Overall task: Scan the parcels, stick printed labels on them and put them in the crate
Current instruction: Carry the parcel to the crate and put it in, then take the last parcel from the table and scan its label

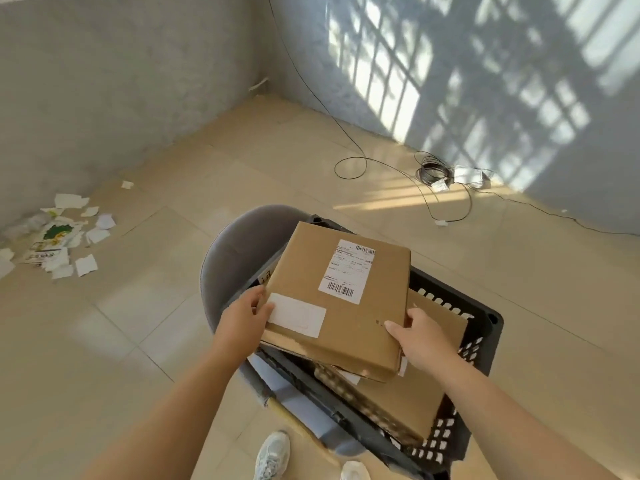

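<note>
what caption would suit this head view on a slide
Left hand and right hand hold a labelled parcel over the black crate.

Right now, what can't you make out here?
Head view, label text on parcel: too small, blurred.
Head view, lower contents of crate: hidden under parcel.
Head view, fingertips of left hand and right hand: hidden beneath parcel.
Head view, near corner of crate: cut off by bottom edge.

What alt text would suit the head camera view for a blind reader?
A person's left hand and right hand hold a flat cardboard parcel bearing a barcode label over a black crate with other parcels inside. Torn paper scraps lie on the tiled floor.
</note>
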